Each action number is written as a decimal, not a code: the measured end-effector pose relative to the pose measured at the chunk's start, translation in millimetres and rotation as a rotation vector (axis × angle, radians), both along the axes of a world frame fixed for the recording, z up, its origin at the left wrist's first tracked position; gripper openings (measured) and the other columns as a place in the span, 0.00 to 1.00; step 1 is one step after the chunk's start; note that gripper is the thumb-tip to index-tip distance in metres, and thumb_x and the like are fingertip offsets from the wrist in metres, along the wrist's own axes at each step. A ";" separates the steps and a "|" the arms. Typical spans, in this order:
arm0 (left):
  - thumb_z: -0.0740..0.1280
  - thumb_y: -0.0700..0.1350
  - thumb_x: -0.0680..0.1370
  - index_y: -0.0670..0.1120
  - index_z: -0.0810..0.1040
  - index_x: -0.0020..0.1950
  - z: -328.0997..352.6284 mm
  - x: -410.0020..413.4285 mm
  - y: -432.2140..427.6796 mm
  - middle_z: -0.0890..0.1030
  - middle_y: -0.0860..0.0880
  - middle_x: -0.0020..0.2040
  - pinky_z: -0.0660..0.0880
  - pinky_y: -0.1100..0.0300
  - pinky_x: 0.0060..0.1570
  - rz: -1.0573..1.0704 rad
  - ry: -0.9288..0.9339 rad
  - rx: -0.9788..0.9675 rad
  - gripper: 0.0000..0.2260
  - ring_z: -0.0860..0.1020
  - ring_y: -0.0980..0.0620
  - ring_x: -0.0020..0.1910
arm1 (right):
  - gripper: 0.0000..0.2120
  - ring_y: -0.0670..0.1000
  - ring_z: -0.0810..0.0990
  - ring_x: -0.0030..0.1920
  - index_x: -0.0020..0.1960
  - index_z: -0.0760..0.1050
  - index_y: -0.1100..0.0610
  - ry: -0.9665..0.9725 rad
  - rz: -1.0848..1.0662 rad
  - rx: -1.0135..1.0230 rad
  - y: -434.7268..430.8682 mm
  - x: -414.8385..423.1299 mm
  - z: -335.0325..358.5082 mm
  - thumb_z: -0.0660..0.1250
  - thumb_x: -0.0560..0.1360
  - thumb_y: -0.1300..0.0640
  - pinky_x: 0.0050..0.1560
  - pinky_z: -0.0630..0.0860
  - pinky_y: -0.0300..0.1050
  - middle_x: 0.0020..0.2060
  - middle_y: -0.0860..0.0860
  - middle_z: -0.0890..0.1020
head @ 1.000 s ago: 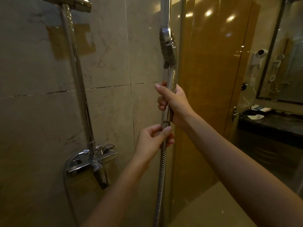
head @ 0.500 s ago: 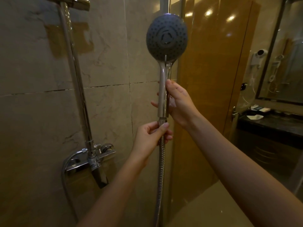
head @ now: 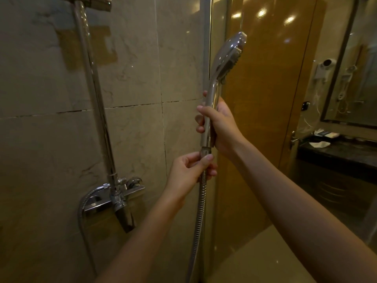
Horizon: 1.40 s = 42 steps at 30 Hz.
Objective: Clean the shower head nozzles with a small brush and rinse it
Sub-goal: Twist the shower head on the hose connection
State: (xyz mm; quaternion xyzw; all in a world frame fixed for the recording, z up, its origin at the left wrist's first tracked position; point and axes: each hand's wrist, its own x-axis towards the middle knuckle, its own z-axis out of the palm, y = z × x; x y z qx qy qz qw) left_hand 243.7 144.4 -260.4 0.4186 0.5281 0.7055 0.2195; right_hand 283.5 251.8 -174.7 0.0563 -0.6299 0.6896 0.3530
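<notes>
**A:** Where does the person have it?

**B:** The left hand (head: 189, 170) pinches the nut (head: 206, 150) at the top of the hose (head: 201, 211) between its thumb and curled fingers. That is to the right of the mixer tap (head: 116, 193) and a little above it. Just above that, the right hand (head: 222, 127) is wrapped round the chrome stem of the shower head (head: 228, 56), fingers closed about it. The head stands upright, well above the tap and to its right, nozzle face turned away to the right.

**A:** How will it handle?

**B:** It is probably light and rigid, but polished chrome turns slippery when wet. The stem is the sensible grip, not the round face. The ribbed hose is flexible and will likely tug. No brush shows. Far right of the tap, past the glass, a dark table (head: 336, 152) carries small items.
</notes>
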 end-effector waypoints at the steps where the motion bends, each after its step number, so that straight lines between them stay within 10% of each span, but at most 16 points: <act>1: 0.67 0.45 0.75 0.47 0.80 0.48 1.0 -0.2 -0.6 0.85 0.49 0.38 0.80 0.64 0.41 -0.014 -0.001 0.004 0.05 0.82 0.55 0.37 | 0.19 0.43 0.75 0.31 0.65 0.60 0.55 0.004 0.029 -0.042 0.9 0.6 1.7 0.63 0.78 0.62 0.29 0.73 0.36 0.40 0.51 0.72; 9: 0.68 0.47 0.73 0.46 0.80 0.49 2.9 1.0 0.6 0.85 0.49 0.39 0.80 0.63 0.41 -0.011 -0.018 0.030 0.08 0.83 0.54 0.38 | 0.15 0.48 0.78 0.47 0.64 0.64 0.56 0.051 0.091 -0.032 5.9 7.1 1.6 0.62 0.79 0.56 0.43 0.79 0.44 0.49 0.52 0.73; 42: 0.67 0.44 0.75 0.45 0.80 0.48 -3.0 2.0 5.0 0.84 0.50 0.36 0.80 0.60 0.43 0.011 0.004 0.005 0.05 0.82 0.54 0.36 | 0.18 0.49 0.84 0.44 0.63 0.70 0.61 0.080 -0.006 -0.188 -3.2 7.2 -7.4 0.63 0.79 0.52 0.44 0.81 0.46 0.45 0.52 0.84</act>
